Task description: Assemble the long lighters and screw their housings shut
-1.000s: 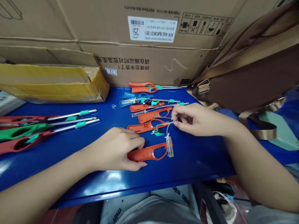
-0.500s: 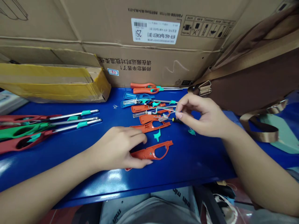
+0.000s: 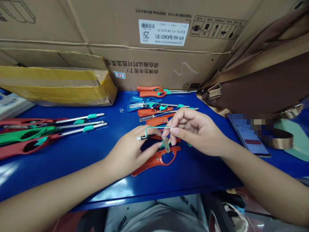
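Nearest, 1 orange lighter handle half (image 3: 152, 161) lies on the blue table (image 3: 193, 175). The left hand (image 3: 131, 146) seems to have lifted off it and moved toward the right hand (image 3: 196, 132), so, I judge, both hands now attend to the same loose innards. The left thumb stands apart from its forefinger, just beside the clear fuel tank (image 3: 166, 146); whether it touches the tank, I cannot tell. The right thumb and forefinger pinch the thin wire (image 3: 155, 127), which leads left to 1 black, white-tipped piece (image 3: 144, 137) in front of the left fingers. Farther lie 2 orange lighters (image 3: 148, 94).
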The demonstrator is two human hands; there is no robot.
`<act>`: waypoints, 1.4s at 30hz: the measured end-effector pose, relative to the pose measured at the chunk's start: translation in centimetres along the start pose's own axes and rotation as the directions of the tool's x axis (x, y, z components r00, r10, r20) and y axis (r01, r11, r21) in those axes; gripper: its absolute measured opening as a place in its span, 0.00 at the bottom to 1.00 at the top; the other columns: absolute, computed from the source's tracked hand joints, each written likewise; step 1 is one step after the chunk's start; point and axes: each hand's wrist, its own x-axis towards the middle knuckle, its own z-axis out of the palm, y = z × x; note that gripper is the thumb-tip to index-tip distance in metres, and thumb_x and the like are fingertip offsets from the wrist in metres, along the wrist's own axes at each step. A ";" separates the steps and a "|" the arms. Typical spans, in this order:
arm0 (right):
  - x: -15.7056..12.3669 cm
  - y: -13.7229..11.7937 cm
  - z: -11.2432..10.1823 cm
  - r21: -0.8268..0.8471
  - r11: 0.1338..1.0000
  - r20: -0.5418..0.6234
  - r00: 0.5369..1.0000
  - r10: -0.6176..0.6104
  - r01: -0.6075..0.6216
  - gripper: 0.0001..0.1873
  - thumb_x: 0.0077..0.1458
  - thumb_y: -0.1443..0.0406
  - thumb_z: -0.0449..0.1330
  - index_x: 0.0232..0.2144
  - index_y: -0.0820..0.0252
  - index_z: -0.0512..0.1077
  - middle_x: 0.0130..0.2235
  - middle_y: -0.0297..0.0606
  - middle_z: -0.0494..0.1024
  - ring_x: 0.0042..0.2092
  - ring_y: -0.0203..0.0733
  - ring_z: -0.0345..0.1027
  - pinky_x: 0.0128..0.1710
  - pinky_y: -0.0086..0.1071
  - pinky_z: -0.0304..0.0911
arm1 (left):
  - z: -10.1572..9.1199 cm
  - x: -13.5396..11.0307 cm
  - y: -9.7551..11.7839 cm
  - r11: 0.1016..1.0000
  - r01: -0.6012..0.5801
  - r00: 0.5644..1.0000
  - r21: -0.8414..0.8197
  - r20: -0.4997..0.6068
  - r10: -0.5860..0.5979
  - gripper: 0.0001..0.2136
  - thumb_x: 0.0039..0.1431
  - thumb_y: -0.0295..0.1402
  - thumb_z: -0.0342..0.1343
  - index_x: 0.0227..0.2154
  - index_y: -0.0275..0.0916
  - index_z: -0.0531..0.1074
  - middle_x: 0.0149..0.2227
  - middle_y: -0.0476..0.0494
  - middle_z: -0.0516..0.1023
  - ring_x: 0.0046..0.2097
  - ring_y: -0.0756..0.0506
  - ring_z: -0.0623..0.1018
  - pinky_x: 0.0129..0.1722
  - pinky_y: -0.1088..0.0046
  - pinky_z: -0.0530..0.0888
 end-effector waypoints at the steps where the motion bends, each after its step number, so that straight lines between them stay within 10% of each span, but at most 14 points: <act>1: 0.1 0.0 -0.1 0.035 0.999 0.012 1.000 0.004 -0.005 0.08 0.66 0.66 0.63 0.36 0.59 0.67 0.36 0.35 0.81 0.33 0.31 0.76 0.39 0.28 0.73 | 0.0 0.1 0.0 1.000 0.006 1.000 -0.016 0.001 -0.006 0.11 0.68 0.36 0.60 0.50 0.41 0.74 0.50 0.45 0.82 0.49 0.45 0.80 0.52 0.67 0.76; 7: 0.3 0.3 -0.6 0.109 0.993 0.037 0.998 0.050 -0.054 0.08 0.67 0.65 0.62 0.37 0.58 0.65 0.35 0.31 0.75 0.26 0.26 0.65 0.27 0.24 0.62 | -0.1 0.3 0.4 0.989 0.062 0.998 -0.132 0.033 -0.058 0.06 0.68 0.36 0.60 0.43 0.40 0.75 0.41 0.49 0.82 0.35 0.50 0.75 0.40 0.73 0.73; 14: -0.1 0.7 -0.9 -0.353 0.926 0.005 0.989 0.146 -0.135 0.14 0.65 0.63 0.63 0.50 0.53 0.65 0.25 0.20 0.55 0.24 0.30 0.48 0.24 0.25 0.49 | -1.2 0.3 0.5 1.000 0.001 0.991 -0.023 0.132 0.002 0.09 0.72 0.30 0.48 0.43 0.37 0.73 0.38 0.46 0.76 0.39 0.47 0.74 0.40 0.71 0.70; 20: 0.3 1.1 -1.2 -0.557 0.827 0.242 0.967 0.077 0.074 0.11 0.69 0.62 0.58 0.36 0.60 0.76 0.33 0.33 0.76 0.34 0.33 0.66 0.35 0.28 0.60 | -1.5 0.3 0.0 0.998 -0.019 0.976 0.059 0.219 0.006 0.13 0.75 0.39 0.47 0.36 0.38 0.71 0.33 0.47 0.76 0.33 0.48 0.74 0.32 0.72 0.66; 26: 0.5 0.5 -1.2 -0.608 0.771 0.421 0.900 0.110 0.190 0.14 0.69 0.68 0.56 0.28 0.62 0.72 0.29 0.31 0.69 0.33 0.33 0.63 0.34 0.28 0.57 | -2.4 0.6 -0.5 0.993 -0.120 0.894 0.020 0.436 0.099 0.18 0.77 0.40 0.43 0.31 0.39 0.68 0.28 0.50 0.73 0.30 0.49 0.74 0.32 0.71 0.64; 31: 0.5 0.4 -2.4 -0.634 0.749 0.458 0.874 0.161 0.194 0.15 0.67 0.69 0.56 0.26 0.61 0.70 0.28 0.31 0.67 0.32 0.34 0.62 0.34 0.29 0.57 | -3.5 1.1 -1.5 0.986 -0.155 0.851 0.067 0.515 0.100 0.19 0.76 0.41 0.42 0.28 0.40 0.66 0.25 0.50 0.69 0.27 0.48 0.71 0.30 0.70 0.62; 42: 0.1 0.4 -4.0 -0.729 0.679 0.381 0.878 0.290 0.092 0.06 0.59 0.73 0.59 0.38 0.60 0.73 0.36 0.33 0.74 0.32 0.33 0.62 0.31 0.26 0.57 | -4.6 1.2 -2.8 0.963 -0.124 0.896 0.240 0.443 0.004 0.08 0.65 0.39 0.58 0.38 0.41 0.74 0.36 0.50 0.78 0.30 0.49 0.74 0.29 0.72 0.64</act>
